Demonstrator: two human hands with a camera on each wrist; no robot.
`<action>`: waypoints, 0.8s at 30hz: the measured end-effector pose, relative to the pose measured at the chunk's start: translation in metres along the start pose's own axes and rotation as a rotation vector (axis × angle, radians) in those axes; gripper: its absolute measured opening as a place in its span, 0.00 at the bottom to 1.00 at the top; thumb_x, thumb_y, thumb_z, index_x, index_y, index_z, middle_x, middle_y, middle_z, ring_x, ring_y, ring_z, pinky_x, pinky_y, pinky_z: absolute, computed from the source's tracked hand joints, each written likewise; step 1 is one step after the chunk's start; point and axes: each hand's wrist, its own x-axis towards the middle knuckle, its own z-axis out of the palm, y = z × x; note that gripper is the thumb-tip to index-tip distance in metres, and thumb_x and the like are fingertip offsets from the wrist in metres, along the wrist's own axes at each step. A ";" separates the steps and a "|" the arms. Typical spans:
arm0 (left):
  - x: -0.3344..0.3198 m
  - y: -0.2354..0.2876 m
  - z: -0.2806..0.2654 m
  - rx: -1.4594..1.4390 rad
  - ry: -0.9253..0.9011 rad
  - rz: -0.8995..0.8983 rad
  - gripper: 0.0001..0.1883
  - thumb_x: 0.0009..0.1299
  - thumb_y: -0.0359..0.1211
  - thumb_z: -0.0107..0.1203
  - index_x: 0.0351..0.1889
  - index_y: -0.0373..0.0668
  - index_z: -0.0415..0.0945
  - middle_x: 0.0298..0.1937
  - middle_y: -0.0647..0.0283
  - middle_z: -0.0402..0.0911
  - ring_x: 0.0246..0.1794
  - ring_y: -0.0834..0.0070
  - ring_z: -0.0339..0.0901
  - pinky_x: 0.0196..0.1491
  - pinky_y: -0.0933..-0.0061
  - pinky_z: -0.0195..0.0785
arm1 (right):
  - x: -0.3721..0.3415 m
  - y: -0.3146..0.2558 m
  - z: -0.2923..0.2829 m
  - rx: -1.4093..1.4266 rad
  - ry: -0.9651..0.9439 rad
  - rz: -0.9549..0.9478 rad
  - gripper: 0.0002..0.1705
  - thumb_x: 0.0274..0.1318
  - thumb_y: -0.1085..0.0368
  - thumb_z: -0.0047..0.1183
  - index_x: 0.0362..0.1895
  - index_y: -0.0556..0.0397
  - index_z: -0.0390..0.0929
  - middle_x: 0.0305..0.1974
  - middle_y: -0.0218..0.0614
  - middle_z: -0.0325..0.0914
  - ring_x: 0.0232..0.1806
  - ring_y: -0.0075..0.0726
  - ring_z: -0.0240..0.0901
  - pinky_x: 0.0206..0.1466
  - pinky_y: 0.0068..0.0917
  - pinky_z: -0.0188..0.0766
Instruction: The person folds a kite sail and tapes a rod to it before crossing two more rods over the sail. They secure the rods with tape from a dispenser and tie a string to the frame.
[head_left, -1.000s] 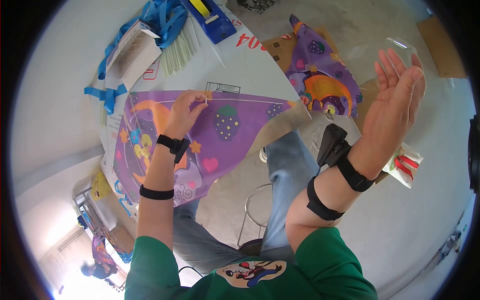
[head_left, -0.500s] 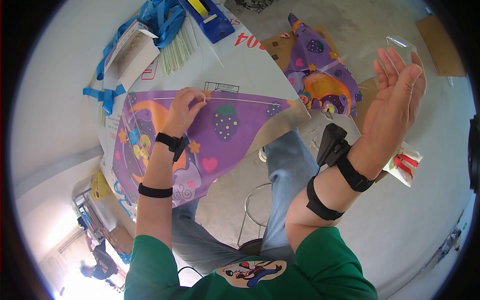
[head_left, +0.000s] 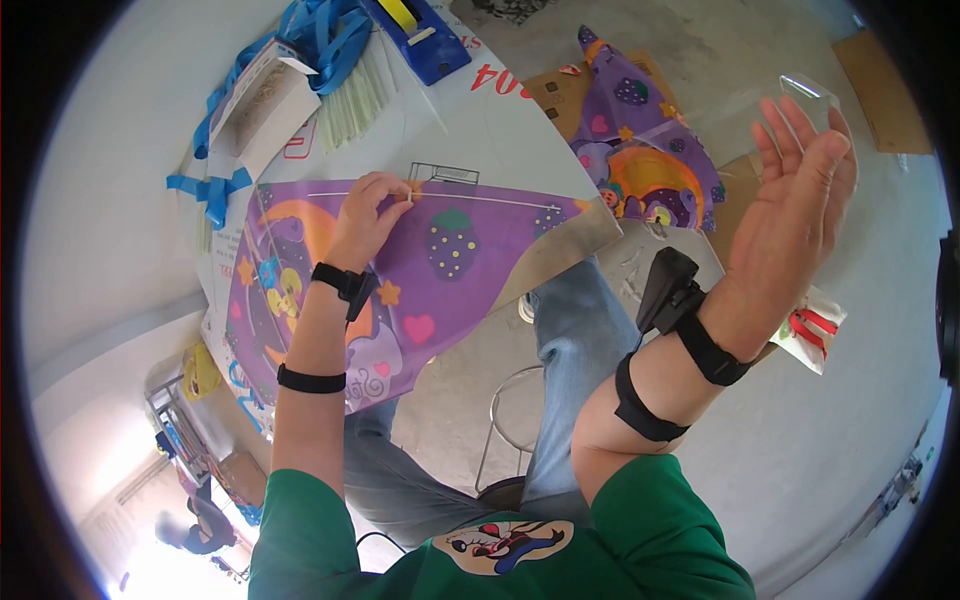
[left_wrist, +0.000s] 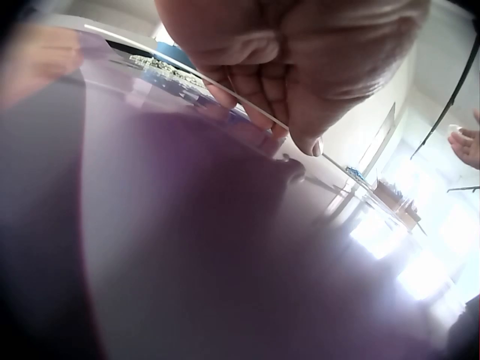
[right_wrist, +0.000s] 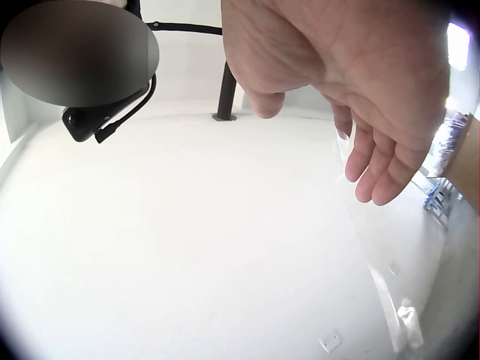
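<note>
My left hand (head_left: 368, 222) pinches a thin white rod (head_left: 490, 203) between thumb and fingers. The rod lies along the upper edge of a purple printed sheet (head_left: 470, 310) with strawberries, stars and a moon. In the left wrist view the rod (left_wrist: 187, 69) runs slantwise past the fingertips, close over the purple surface. My right hand (head_left: 795, 205) is raised away from the table, its fingers nearly straight. A clear plastic strip (head_left: 806, 88) shows at its fingertips; in the right wrist view this strip (right_wrist: 384, 300) hangs down beside the fingers.
On the white board (head_left: 480, 130) are a blue tape dispenser (head_left: 435, 60), a bundle of pale rods (head_left: 355, 108), an open carton (head_left: 268, 115) and blue ribbon (head_left: 340, 50). Another purple printed sheet (head_left: 640, 110) lies beyond the table. Behind to the left a person (head_left: 205, 525) bends forward.
The rod has shifted a little to the left along the sheet's edge, with the left hand still on it. The right hand stays raised and has drifted slightly right.
</note>
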 end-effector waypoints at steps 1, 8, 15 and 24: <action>0.000 -0.001 0.000 0.004 0.002 -0.003 0.09 0.55 0.24 0.62 0.32 0.40 0.75 0.37 0.63 0.76 0.42 0.65 0.74 0.46 0.70 0.68 | -0.001 0.000 0.000 0.013 -0.002 0.002 0.40 0.61 0.40 0.47 0.59 0.67 0.60 0.46 0.49 0.75 0.48 0.38 0.75 0.54 0.29 0.70; -0.001 -0.004 0.001 -0.004 0.003 -0.004 0.08 0.56 0.24 0.61 0.33 0.40 0.75 0.38 0.62 0.76 0.43 0.65 0.74 0.48 0.70 0.67 | -0.001 -0.003 0.002 0.053 -0.008 0.036 0.38 0.62 0.43 0.48 0.58 0.67 0.61 0.45 0.48 0.75 0.49 0.39 0.74 0.55 0.30 0.69; -0.001 -0.005 0.002 -0.020 0.012 0.000 0.09 0.55 0.25 0.62 0.33 0.42 0.76 0.38 0.63 0.76 0.44 0.64 0.73 0.47 0.68 0.67 | -0.001 -0.003 0.002 0.067 -0.006 0.036 0.38 0.61 0.43 0.49 0.58 0.66 0.61 0.46 0.49 0.75 0.49 0.40 0.74 0.55 0.30 0.69; 0.001 -0.002 0.003 0.045 0.034 0.035 0.09 0.53 0.26 0.63 0.32 0.41 0.76 0.37 0.63 0.75 0.43 0.64 0.73 0.45 0.67 0.68 | -0.001 -0.003 0.003 0.057 -0.007 0.032 0.40 0.59 0.41 0.50 0.58 0.67 0.61 0.46 0.50 0.75 0.50 0.41 0.74 0.56 0.31 0.69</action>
